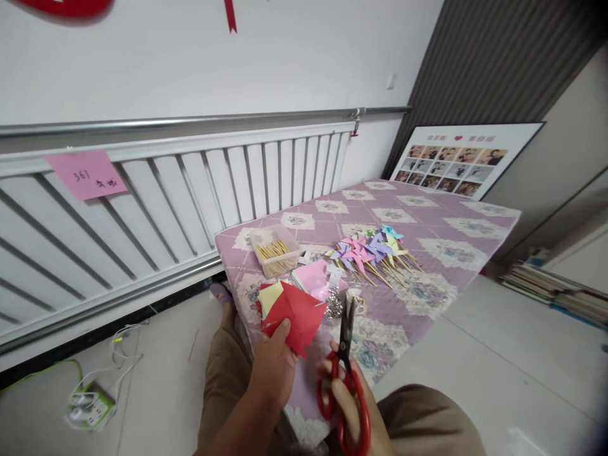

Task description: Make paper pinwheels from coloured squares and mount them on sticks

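My left hand (273, 364) pinches a folded red paper square (297, 315) above the near end of a purple quilted mat (427, 218). My right hand (349, 396) grips red-handled scissors (346, 373), their blades together and pointing up beside the red paper. Loose coloured paper sheets (308, 275) lie on the mat just behind the red piece. Further back lies a heap of finished paper pinwheels (370, 250) on wooden sticks.
A clear plastic box of wooden sticks (275, 252) sits at the mat's left edge. A white radiator (190, 190) with a pink note (87, 174) lines the wall. A power strip (90, 405) lies on the floor at left, a photo board (456, 161) and stacked books (551, 285) at right.
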The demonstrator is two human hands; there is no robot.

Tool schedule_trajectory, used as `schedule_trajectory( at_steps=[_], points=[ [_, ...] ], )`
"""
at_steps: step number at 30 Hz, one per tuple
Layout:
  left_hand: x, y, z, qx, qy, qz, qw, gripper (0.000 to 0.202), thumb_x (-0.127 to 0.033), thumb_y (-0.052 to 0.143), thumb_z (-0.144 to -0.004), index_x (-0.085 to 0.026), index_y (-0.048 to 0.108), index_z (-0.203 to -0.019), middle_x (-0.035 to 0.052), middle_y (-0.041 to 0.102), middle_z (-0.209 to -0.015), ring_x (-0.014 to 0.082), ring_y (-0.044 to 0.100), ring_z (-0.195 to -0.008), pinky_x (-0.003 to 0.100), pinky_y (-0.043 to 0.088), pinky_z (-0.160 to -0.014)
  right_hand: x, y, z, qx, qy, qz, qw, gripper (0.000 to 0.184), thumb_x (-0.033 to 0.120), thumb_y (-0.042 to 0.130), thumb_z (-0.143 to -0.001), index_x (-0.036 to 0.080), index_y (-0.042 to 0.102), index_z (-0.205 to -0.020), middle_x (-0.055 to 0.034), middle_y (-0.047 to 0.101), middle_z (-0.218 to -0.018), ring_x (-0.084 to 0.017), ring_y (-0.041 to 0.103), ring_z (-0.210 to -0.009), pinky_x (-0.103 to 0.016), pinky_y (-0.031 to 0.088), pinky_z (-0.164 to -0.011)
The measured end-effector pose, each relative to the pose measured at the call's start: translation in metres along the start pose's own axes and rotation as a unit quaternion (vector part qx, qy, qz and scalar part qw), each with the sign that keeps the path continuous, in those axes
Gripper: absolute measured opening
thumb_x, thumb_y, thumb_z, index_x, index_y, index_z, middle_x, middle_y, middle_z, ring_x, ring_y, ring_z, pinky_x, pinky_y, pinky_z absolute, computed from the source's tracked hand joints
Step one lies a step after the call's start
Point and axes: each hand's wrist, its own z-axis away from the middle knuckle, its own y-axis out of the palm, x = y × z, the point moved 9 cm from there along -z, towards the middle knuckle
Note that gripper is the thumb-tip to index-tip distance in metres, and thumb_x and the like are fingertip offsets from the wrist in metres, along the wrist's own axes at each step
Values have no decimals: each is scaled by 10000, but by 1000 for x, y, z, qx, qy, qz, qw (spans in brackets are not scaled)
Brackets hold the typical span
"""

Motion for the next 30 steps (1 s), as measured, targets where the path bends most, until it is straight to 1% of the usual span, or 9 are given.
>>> schedule_trajectory(
  at_steps=[3,5,8,11,13,18,21,23,30],
  points=[
    [19,9,12,42,-46,-39,997,230,-261,715,-719,-189,694,-937,56,736,-944,219,662,-930,295,520,-789,32,16,-11,-22,-41,-47,998,499,409,710,-779,291,454,-1190,21,592,-825,-92,506,-534,-206,418,-501],
    [29,7,16,54,-65,-68,994,252,-290,725,-708,-172,691,-928,66,733,-862,228,666,-862,308,516,-747,41,25,-17,-25,-29,-49,998,412,361,717,-778,254,500,-1112,35,571,-737,-111,527,-545,-211,435,-508],
    [34,-3,18,63,-75,-119,988,220,-315,740,-703,-146,681,-831,52,695,-716,185,632,-687,302,497,-681,48,32,-21,-18,-18,-45,999,394,331,712,-771,220,518,-1094,-19,630,-857,-157,590,-675,-243,485,-585],
    [28,-5,19,108,-101,-151,977,261,-337,789,-647,-152,683,-796,36,664,-681,149,580,-624,276,473,-632,54,32,-22,2,-19,-25,999,423,332,696,-768,214,506,-1127,-33,641,-897,-165,590,-685,-255,489,-597],
    [17,4,21,164,-117,-149,968,346,-411,786,-637,-176,694,-874,39,661,-726,148,568,-631,269,461,-610,58,30,-22,23,-14,-4,1000,437,342,688,-764,211,506,-1139,-29,636,-875,-161,579,-663,-252,480,-580],
    [-2,17,22,239,-181,-163,940,622,-606,705,-638,-198,654,-1104,114,671,-994,231,622,-835,284,477,-663,70,31,-23,127,24,44,991,478,342,685,-752,196,507,-1171,-18,619,-851,-152,560,-649,-244,459,-559],
    [-7,13,15,236,-168,-189,938,576,-510,747,-649,-204,646,-1126,113,661,-1052,209,620,-832,273,474,-694,78,34,-24,180,38,75,980,435,296,681,-764,195,525,-1157,-7,608,-871,-146,551,-708,-249,457,-638],
    [-5,7,9,231,-166,-224,932,536,-439,788,-632,-207,659,-1097,98,661,-1046,173,609,-780,254,465,-679,79,36,-25,204,55,96,973,412,268,668,-775,204,532,-1159,15,588,-838,-124,520,-664,-230,430,-600],
    [-8,3,-7,257,-137,-405,867,258,-337,796,-644,-157,693,-796,13,624,-695,98,499,-587,200,360,-558,85,34,-31,251,49,169,952,412,179,626,-767,223,560,-1172,12,608,-892,-132,530,-713,-219,405,-606]
  ],
)
